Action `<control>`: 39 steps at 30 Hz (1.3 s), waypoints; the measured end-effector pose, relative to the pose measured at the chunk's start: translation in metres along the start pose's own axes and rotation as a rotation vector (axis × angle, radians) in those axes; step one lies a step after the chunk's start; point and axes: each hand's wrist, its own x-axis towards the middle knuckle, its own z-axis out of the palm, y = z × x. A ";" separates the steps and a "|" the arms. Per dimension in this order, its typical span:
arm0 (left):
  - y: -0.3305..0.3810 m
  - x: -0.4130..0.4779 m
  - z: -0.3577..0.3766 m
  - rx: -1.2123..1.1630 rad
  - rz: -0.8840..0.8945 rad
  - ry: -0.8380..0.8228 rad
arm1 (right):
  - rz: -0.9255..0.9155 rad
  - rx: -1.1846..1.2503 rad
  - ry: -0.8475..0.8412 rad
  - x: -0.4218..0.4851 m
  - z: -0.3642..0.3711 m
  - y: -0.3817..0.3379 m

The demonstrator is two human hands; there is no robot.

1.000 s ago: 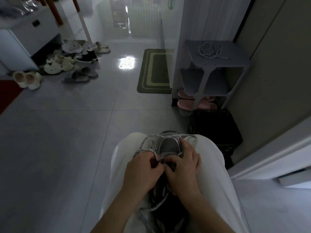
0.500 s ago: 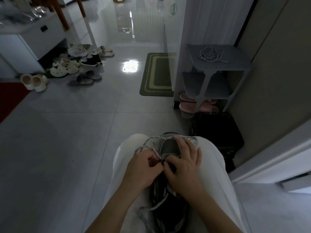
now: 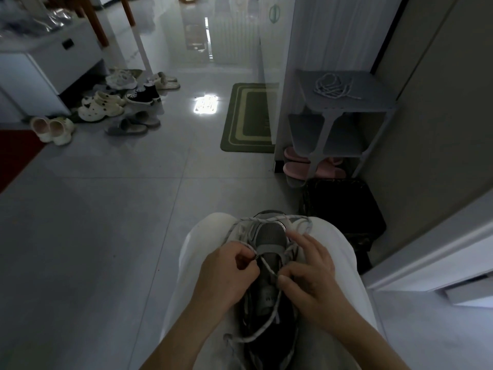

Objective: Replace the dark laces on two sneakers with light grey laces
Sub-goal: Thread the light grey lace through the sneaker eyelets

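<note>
The sneaker [image 3: 268, 236] lies toe-outward on the lap [image 3: 338, 257], relacing under way: left hand [image 3: 226, 276] and right hand [image 3: 312, 276] each pinch the light grey lace [image 3: 266, 267] in clamped fingers, and next, likely, an end needs threading one row higher.

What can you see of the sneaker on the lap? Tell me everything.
The sneaker lies on the person's white-trousered lap, toe pointing away. Its toe is grey mesh with paler overlays; the rear looks dark. A light grey lace crosses the tongue and trails loose towards the heel. The left hand pinches the lace on one side; the right hand pinches it on the other.
</note>
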 end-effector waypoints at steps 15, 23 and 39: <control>0.001 0.001 -0.002 0.043 0.026 0.019 | 0.045 -0.774 0.080 0.028 0.031 -0.043; 0.004 -0.003 0.000 0.027 0.017 0.036 | -0.051 -0.268 -0.070 0.033 0.015 -0.018; 0.009 -0.008 0.000 0.086 0.040 0.029 | 0.101 -0.265 -0.024 0.012 -0.025 -0.021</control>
